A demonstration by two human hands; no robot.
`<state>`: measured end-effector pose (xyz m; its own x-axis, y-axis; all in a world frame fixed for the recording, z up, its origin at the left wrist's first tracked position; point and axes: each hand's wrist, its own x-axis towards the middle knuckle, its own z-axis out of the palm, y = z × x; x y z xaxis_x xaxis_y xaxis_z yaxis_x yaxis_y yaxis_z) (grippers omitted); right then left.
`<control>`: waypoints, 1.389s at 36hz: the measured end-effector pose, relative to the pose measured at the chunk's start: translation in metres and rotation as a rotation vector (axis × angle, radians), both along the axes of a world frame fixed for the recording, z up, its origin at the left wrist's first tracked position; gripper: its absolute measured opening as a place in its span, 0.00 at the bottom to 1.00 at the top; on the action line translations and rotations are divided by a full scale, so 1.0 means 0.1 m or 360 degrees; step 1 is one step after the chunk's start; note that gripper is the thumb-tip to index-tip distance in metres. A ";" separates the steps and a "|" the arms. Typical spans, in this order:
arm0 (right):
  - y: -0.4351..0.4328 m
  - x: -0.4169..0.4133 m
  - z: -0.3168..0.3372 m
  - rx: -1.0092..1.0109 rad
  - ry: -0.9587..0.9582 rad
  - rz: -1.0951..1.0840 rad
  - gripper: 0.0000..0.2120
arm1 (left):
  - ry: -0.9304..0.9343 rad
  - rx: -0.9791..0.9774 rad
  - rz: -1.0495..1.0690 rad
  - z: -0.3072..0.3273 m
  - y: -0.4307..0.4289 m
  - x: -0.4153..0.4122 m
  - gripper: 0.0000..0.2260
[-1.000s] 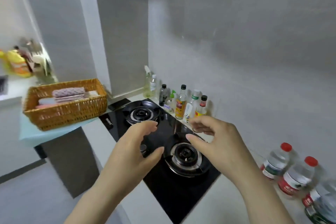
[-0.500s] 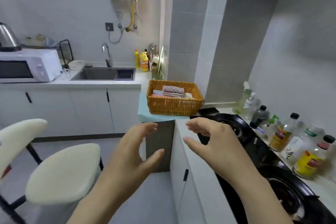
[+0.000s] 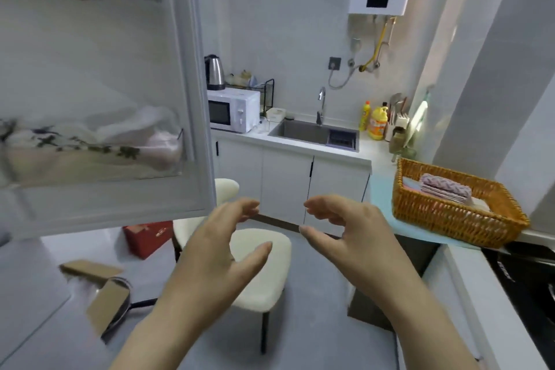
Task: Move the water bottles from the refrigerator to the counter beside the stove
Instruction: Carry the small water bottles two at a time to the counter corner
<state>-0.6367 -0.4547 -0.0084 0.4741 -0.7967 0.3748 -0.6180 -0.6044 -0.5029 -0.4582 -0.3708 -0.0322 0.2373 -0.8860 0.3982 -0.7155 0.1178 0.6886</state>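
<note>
The open refrigerator door fills the upper left, its shelves holding bags and blurred eggs. No water bottles are in view. My left hand and my right hand are raised side by side in front of me, both empty, with fingers curved and apart. They hover just right of the door's lower corner, above a white stool. The black stove shows only at the right edge, with the counter beside it.
A wicker basket with folded cloths sits on a blue mat at the right. Farther back are a sink, a microwave and a kettle. A red box and cardboard pieces lie on the floor at the left.
My view has swung left, away from the stove and the bottles on the counter, to the open refrigerator door. Both hands stay empty and raised in the same pose.
</note>
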 end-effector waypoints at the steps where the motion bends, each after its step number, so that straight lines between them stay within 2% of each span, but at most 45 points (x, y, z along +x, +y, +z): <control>1: 0.00 0.15 0.00 0.0000 -0.0010 0.0042 0.19 | 0.0000 -0.0007 0.0055 0.00 0.05 0.14 0.21; 13: -0.03 1.53 0.08 0.0025 -0.0095 0.0535 0.14 | 0.0093 -0.0018 0.0536 0.04 0.46 1.14 0.19; 26: -0.36 2.73 0.16 -0.0159 -0.0032 0.1076 0.17 | -0.0071 -0.0010 0.1200 0.16 0.59 1.78 0.20; 31: -0.39 3.16 0.17 -0.0200 -0.0010 0.1280 0.15 | -0.0051 0.0005 0.1424 0.16 0.68 1.96 0.20; 35: -0.32 3.50 0.14 -0.0203 -0.0094 0.1369 0.15 | -0.0046 0.0043 0.1576 0.11 0.81 2.11 0.20; 43: 0.02 4.21 0.13 -0.0184 -0.0054 0.1579 0.16 | -0.0086 0.0085 0.1844 0.08 1.19 2.53 0.21; 50: 0.45 4.86 0.11 -0.0226 0.0019 0.1709 0.18 | -0.0152 0.0110 0.1921 0.08 1.61 3.08 0.22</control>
